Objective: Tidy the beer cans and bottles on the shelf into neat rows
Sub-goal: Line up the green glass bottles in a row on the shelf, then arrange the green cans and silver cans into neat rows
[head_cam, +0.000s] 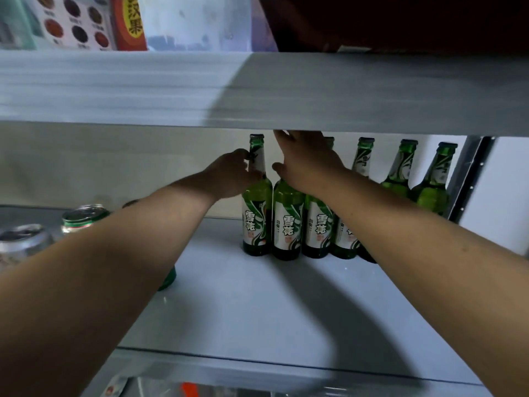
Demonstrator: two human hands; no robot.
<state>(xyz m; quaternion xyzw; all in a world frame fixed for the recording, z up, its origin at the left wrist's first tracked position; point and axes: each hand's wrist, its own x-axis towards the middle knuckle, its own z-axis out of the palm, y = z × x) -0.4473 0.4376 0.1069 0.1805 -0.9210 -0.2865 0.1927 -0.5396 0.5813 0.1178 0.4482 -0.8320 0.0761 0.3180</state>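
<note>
Both bare forearms are reaching deep over the shelf [229, 296], under the upper shelf board [257, 90]. The left hand [229, 176] is wrapping its fingers [242, 154] round the neck of the leftmost bottle [256, 219], which is green, white-labelled and standing upright. The right hand [307, 161] is lying back-to-camera over the neck of the second bottle [287, 224], thumb sticking out left, fingertips going up to the board's edge. The neck is hidden, so I cannot tell if this hand is gripping anything. Four green bottles are standing side by side, touching, in the front row at mid-shelf. The right forearm is crossing in front of the fourth bottle [345, 239]. Three back bottles [400, 167] are standing behind to the right, near the metal upright [469, 173]. Two cans [84, 217] are sitting far left, well apart from the bottles. A green item [167, 279] is peeking from under the left forearm, kind unclear. Printed boxes [130, 21] are sitting on the upper board.
</note>
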